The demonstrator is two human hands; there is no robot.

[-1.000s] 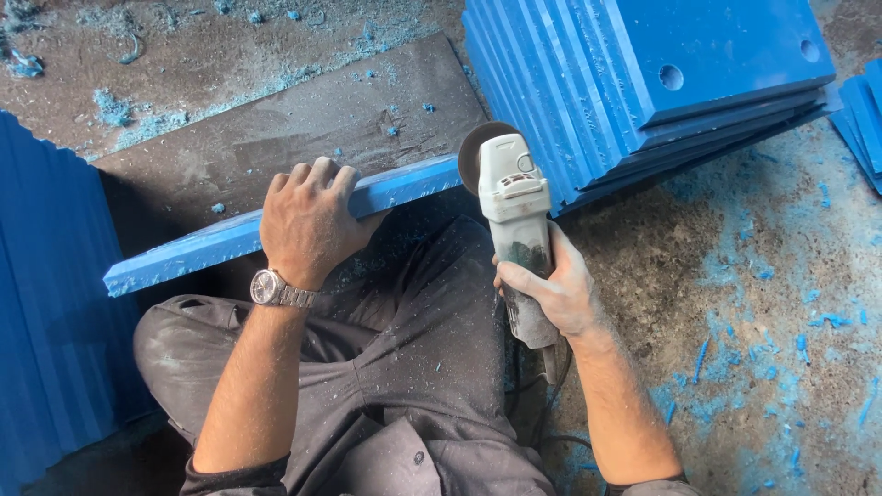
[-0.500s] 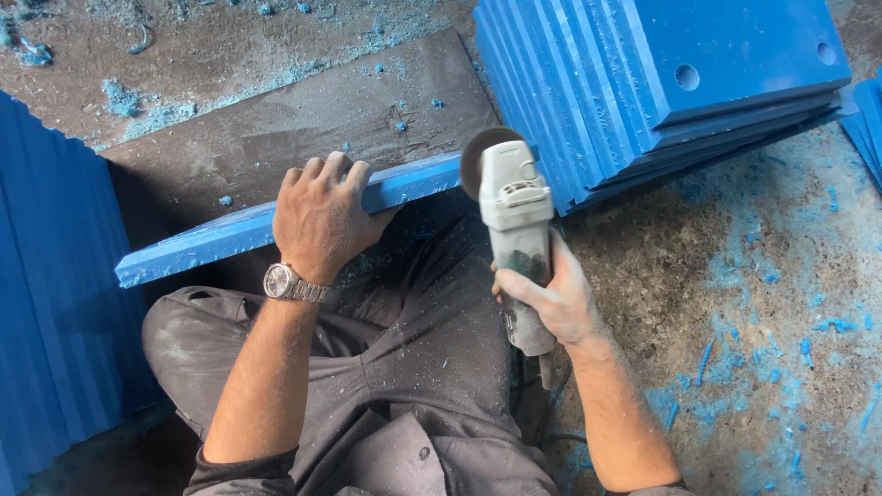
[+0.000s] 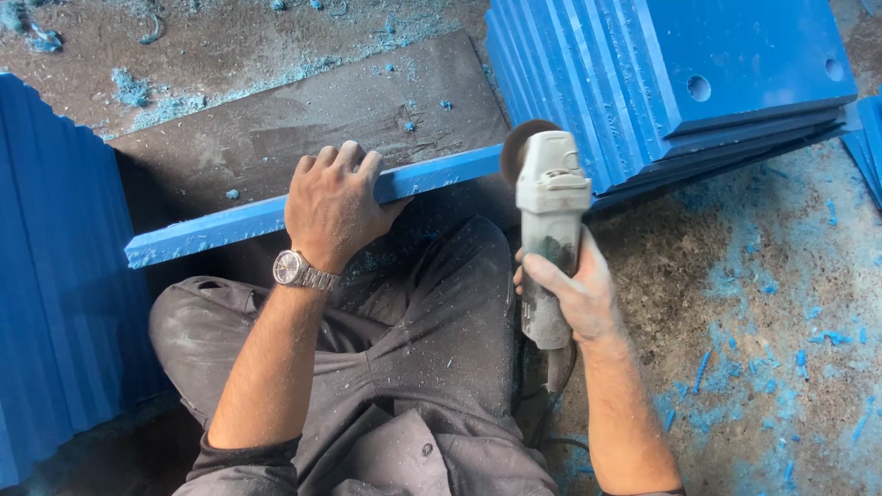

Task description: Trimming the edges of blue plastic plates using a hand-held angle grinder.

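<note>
I am squatting over a blue plastic panel stood on its edge across my knees, and the step in hand, as I judge it, is dressing that top edge with the angle grinder. My left hand lies over the panel's upper edge near its middle, fingers curled over the far side and thumb toward me, gripping it closed to keep it upright and steady. My right hand is wrapped tight around the grey body of the grinder, at about four o'clock from my left hand, with the tool pointing away toward twelve. Its disc sits at the right-hand end of the panel's edge; from this angle I cannot quite tell whether it touches the plastic or hangs just beside it. At two o'clock rests a fanned stack of blue panels with round holes near their corners, and at nine o'clock a row of upright blue sheets stands close together. Blue shavings litter the concrete floor to my right. The next move, I reckon, calls for a light, even pass along the edge toward my left hand, stopping well short of my fingers, with the panel pinned firmly.
</note>
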